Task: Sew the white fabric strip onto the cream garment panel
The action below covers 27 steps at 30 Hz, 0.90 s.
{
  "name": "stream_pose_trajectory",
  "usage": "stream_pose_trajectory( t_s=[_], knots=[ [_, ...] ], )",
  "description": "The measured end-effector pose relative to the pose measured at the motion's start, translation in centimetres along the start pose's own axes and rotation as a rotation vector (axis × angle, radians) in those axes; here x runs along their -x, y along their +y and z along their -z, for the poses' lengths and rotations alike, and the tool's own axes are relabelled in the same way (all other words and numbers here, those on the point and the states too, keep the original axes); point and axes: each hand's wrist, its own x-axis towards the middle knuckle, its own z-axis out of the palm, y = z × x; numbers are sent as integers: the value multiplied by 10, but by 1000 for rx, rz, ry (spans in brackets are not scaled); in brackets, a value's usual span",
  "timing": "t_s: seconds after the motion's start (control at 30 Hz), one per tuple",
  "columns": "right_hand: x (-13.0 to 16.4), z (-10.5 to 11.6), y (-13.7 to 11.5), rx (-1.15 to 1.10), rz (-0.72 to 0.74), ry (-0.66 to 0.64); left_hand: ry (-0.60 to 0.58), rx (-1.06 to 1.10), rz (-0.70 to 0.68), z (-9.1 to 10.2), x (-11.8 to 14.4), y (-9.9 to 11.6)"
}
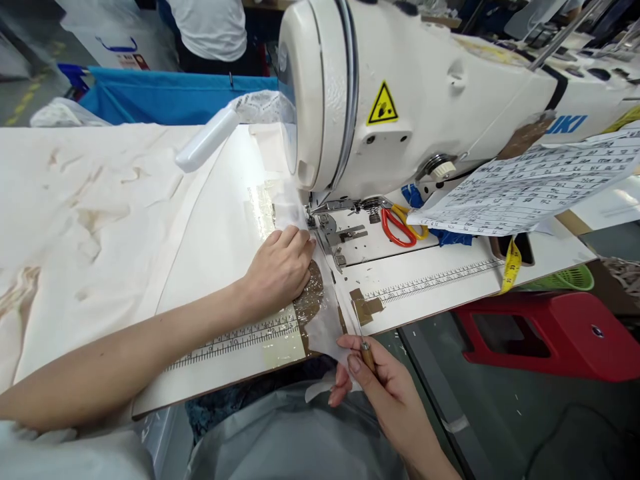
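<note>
With the left hand [280, 267] lying flat, fingers spread and closed on nothing, I log it as pressing the sheer white fabric strip [320, 320] down against the tabletop [225, 233] just in front of the presser foot [320, 223] of the white sewing machine [400, 100]. The right hand [380, 387] sits at the near edge of the tabletop, pinching a thin awl with a wooden handle [364, 347] between thumb and fingers, its metal tip aimed up toward the needle area, while the lower fingers also touch the trailing end of the strip. The strip runs from under the foot, past a patch of brown tape, over the edge and down toward my lap. I judge the step in hand to be aligning the strip at the foot before stitching; whether the needle is down I cannot tell. The next move, as I read it, calls for keeping the left palm flat and steady and steering the edge with the awl tip, fingertips well off the needle line. Printed rulers [240, 340] are taped along the near edge on both sides. Farther out: red-and-yellow scissors [400, 227], a yellow tape measure [510, 267], a printed sheet [530, 180], cream cloth [75, 200] to the left, a red stool [550, 333], and another person in a white shirt [210, 27] beyond a blue bin [170, 93].
</note>
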Motion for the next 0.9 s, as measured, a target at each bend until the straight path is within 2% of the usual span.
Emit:
stream_pose_trajectory(
  t_s=[0.13,0.33,0.5,0.73,0.9],
  knots=[
    [1,5,2,120,62,5,-6,-4,-3,0,2,0],
    [-3,8,8,175,161,2,-27,4,23,-7,-7,-7],
    [-6,6,1,264,222,-18,11,-6,17,-10,-7,-12],
    [-8,4,-3,354,276,-66,73,24,-46,-8,0,-2],
    [-11,3,-8,417,296,-44,96,17,-69,-10,2,0]
  ],
)
